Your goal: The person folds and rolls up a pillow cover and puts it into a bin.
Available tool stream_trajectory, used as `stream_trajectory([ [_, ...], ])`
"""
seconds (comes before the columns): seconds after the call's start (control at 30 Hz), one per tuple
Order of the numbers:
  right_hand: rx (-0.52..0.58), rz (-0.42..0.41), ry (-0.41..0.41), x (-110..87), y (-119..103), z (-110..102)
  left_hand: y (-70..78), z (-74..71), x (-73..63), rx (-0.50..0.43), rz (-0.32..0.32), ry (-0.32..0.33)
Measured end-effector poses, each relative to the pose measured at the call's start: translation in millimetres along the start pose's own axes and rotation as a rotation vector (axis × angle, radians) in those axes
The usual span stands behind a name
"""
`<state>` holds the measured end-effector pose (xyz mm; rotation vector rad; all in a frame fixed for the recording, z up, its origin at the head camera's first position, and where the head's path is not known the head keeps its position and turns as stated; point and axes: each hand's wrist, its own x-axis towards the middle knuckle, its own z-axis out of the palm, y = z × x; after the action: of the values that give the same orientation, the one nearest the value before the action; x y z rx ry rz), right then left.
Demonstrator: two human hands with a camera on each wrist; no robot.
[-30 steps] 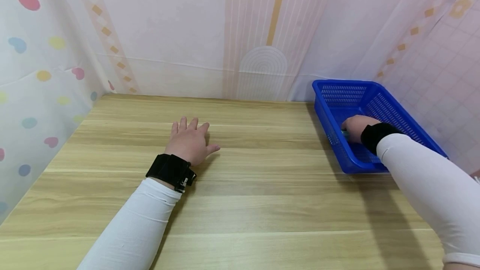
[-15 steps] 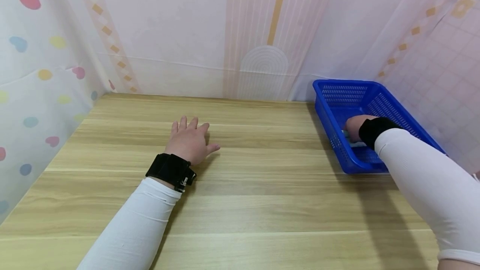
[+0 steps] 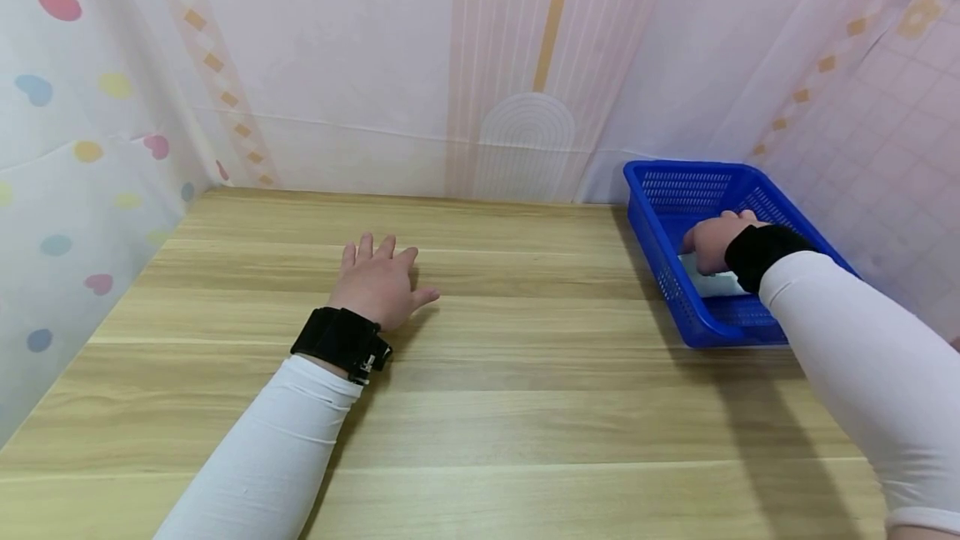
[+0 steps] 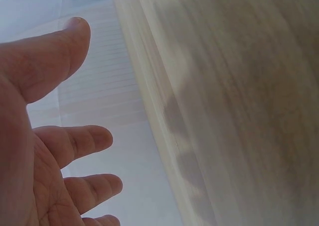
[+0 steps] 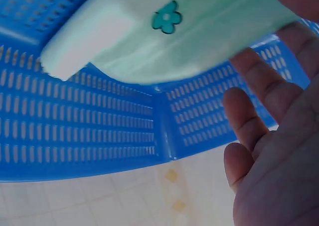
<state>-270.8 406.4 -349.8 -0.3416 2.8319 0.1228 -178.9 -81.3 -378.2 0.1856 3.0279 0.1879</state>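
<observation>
My left hand point(image 3: 377, 282) lies over the wooden table with fingers spread. In the left wrist view its thumb point(image 4: 60, 56) and fingers stand apart, holding nothing. At the right, my right hand point(image 3: 716, 242) reaches into a blue plastic basket point(image 3: 678, 302). Under it, a soft pale green packet point(image 3: 716, 283) lies inside the basket. The right wrist view shows a teal flower printed on the packet point(image 5: 174, 42). The right thumb and fingertips are right at the packet's edge, with the other fingers loosely bent and apart. The hand hides part of the packet in the head view.
The basket has slotted walls point(image 5: 75, 121) and stands at the table's back right, close to the printed cloth backdrop point(image 3: 360, 65). Wooden tabletop point(image 3: 487, 407) stretches between the two arms. Both wrists wear black bands, and a dotted cloth point(image 3: 67, 190) hangs on the left.
The right hand has lifted slightly and loosened, with two fingers now raised. More of the pale green packet shows beneath it. The left hand has stayed in place.
</observation>
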Motion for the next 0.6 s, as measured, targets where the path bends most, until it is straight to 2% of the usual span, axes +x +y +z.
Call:
stream_trajectory([
  [0.17, 0.064, 0.024, 0.025, -4.7, -12, -14, 0.9, 0.0, 0.5, 0.001, 0.002, 0.001],
  [0.3, 0.096, 0.033, 0.089, -6.7, -23, -29, 1.9, -1.1, 1.4, 0.003, 0.005, -0.003],
  [0.43, 0.133, 0.007, 0.228, -9.3, -42, -47, 2.6, -3.5, 2.2, 0.002, 0.011, 0.005],
  [0.6, 0.243, -0.072, 0.394, -16.4, -81, -64, 1.0, -4.4, 4.6, -0.014, 0.008, 0.016],
])
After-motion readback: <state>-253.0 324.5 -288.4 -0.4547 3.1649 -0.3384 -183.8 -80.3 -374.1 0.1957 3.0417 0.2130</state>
